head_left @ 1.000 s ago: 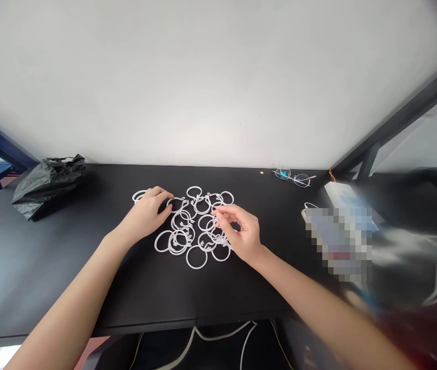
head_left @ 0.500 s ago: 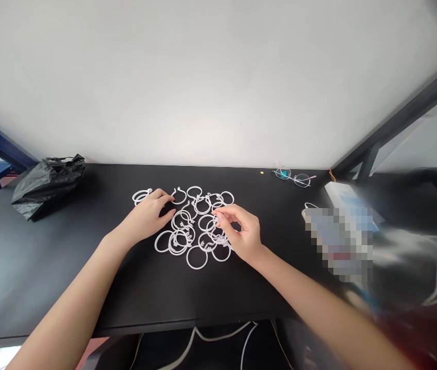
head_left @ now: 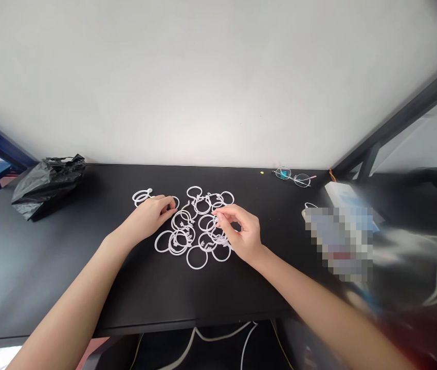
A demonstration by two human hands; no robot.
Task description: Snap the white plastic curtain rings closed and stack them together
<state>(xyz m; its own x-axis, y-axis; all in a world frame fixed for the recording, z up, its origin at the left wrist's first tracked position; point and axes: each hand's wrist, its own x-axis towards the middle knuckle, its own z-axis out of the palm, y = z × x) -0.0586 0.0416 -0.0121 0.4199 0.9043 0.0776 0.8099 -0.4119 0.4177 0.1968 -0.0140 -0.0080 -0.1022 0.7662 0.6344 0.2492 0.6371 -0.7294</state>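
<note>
A pile of white plastic curtain rings (head_left: 197,257) with small clasp ends lies on the black table (head_left: 203,293). My left hand (head_left: 153,213) is at the pile's far left side, thumb and fingers closed on a white curtain ring (head_left: 177,199) whose lower part they cover. Over the right side of the pile, my right hand (head_left: 241,229) has its thumb and forefinger pressed together; what they pinch, if anything, is not clear among the rings beneath. A few separate rings (head_left: 140,195) lie behind my left hand, partly covered by it.
A crumpled black plastic bag (head_left: 49,185) lies at the table's left. Wire-framed glasses (head_left: 302,180) rest near the wall at the back right. A white box (head_left: 338,198) and a blurred-out item (head_left: 330,241) are at the right. Cables (head_left: 222,338) hang below the front edge.
My left hand's fingers have drawn together onto the ring at the back left, and that ring has shifted slightly left and toward me. My right hand stays in place.
</note>
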